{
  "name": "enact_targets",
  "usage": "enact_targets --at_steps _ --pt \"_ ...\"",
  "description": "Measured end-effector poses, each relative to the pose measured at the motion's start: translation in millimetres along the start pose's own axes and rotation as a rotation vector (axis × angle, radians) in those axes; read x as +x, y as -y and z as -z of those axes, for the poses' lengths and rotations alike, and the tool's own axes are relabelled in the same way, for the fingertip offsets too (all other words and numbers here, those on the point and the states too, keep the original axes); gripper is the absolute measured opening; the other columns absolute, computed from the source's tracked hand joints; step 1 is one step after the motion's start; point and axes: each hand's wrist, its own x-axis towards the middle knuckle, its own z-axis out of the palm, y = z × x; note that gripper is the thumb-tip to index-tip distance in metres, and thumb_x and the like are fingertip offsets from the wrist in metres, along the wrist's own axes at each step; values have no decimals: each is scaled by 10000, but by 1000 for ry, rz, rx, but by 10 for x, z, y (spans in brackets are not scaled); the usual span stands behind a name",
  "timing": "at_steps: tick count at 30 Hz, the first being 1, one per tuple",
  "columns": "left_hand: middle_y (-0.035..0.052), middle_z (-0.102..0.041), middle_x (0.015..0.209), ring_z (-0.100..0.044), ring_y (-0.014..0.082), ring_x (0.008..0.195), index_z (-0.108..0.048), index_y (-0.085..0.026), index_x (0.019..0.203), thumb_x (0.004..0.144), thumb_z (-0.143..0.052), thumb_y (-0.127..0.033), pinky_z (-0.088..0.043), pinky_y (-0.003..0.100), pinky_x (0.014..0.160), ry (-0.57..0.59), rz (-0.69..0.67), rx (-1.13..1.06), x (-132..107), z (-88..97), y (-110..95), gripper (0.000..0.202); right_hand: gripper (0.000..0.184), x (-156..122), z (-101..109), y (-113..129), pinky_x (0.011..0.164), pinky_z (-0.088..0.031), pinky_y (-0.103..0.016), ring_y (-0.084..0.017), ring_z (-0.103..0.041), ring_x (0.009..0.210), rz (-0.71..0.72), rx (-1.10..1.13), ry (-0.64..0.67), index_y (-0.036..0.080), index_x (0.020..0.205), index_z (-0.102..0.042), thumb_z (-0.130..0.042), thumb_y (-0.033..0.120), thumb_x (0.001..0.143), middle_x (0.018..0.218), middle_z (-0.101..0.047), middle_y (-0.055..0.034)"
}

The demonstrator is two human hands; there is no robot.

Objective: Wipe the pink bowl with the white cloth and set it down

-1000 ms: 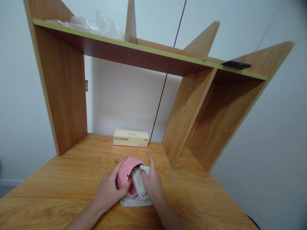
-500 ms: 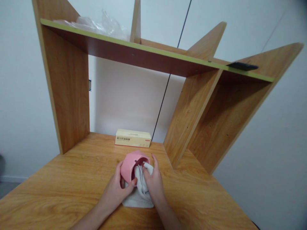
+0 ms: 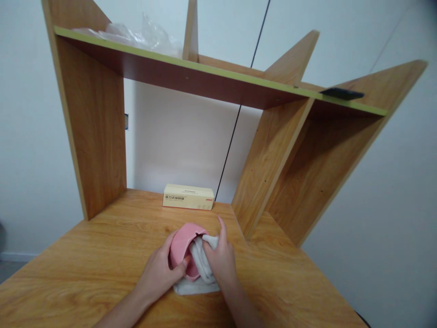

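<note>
A pink, faceted bowl-like container (image 3: 180, 243) is tipped on its side, its notched opening turned to the right. My left hand (image 3: 164, 264) grips it from the left, with the thumb over the lower rim. In my right hand (image 3: 220, 255) is a pale grey cloth (image 3: 201, 259), pinched by the thumb while the index finger points up and away. Part of the cloth reaches into the container's opening; another part lies flat on the desk beneath. The inside of the container is mostly hidden by the cloth.
Behind my hands a cream cling-film box (image 3: 187, 197) stands on the wooden desk (image 3: 119, 255). A shelf unit (image 3: 218, 77) rises at the back, with upright panels at both sides. On its shelf lie clear plastic bags (image 3: 143, 38) and a dark flat object (image 3: 342, 94).
The pink container has turned and dropped slightly in my left hand, its opening now facing more to the right. My right hand still holds the cloth at the opening.
</note>
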Motion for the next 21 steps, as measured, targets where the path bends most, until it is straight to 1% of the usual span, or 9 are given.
enact_targets --at_steps 3,5,8,11,12,14,16,19,21 --pt "128 -640 1184 -612 308 1045 -521 -165 1241 686 -581 -425 -472 423 909 13 -7 29 1 9 14 616 672 -8 -52 -38 573 -426 -269 -206 -613 629 11 85 32 189 1420 -276 -490 253 786 707 -646 -17" --pt "122 -616 1224 -596 302 1077 -491 -180 1273 711 -585 -445 -463 415 922 7 -15 14 3 6 35 628 659 -10 -94 -76 617 -453 -274 -203 -630 683 23 169 35 175 1419 -278 -479 256 797 764 -671 -32" --pt "117 -583 1267 -576 281 1112 -386 -201 1357 737 -597 -444 -464 388 927 -24 -32 -101 8 -23 78 699 631 -11 -155 -128 699 -478 -279 -204 -646 799 26 287 13 159 1403 -307 -470 268 803 862 -693 -59" --pt "132 -554 1290 -579 275 1106 -271 -200 1412 725 -635 -433 -472 385 918 -38 -32 -208 7 -84 110 812 600 -12 -203 -150 755 -485 -291 -212 -640 902 -5 382 -13 150 1378 -346 -460 284 804 982 -684 -91" --pt "138 -536 1307 -572 276 1116 -258 -197 1413 719 -645 -430 -466 389 927 -34 -37 -221 4 -109 115 828 596 -12 -213 -149 770 -486 -296 -215 -634 932 -11 407 -18 148 1370 -358 -465 290 800 1028 -673 -100" --pt "144 -516 1321 -552 276 1141 -283 -184 1390 711 -654 -425 -445 392 957 -30 -50 -229 -2 -153 118 810 601 -12 -217 -134 786 -486 -302 -218 -624 963 -15 440 -25 146 1359 -374 -484 298 788 1083 -655 -109" --pt "146 -538 1284 -556 269 1131 -313 -161 1357 716 -643 -422 -443 382 961 -44 -43 -249 -8 -180 110 767 615 -13 -203 -105 769 -490 -299 -214 -635 925 -21 456 -23 147 1360 -370 -501 296 779 1045 -666 -98" --pt "133 -602 1182 -605 251 1044 -324 -145 1331 721 -622 -415 -487 357 899 -51 24 -321 -5 -179 83 731 637 -18 -154 -49 697 -495 -286 -210 -654 800 -39 449 -14 135 1365 -354 -520 290 770 889 -691 -68" --pt "122 -631 1135 -623 250 1003 -360 -145 1309 706 -623 -408 -505 351 864 -46 64 -357 13 -159 66 709 643 -19 -115 -18 659 -488 -282 -208 -652 735 -43 415 -18 138 1363 -357 -532 289 763 813 -687 -49"
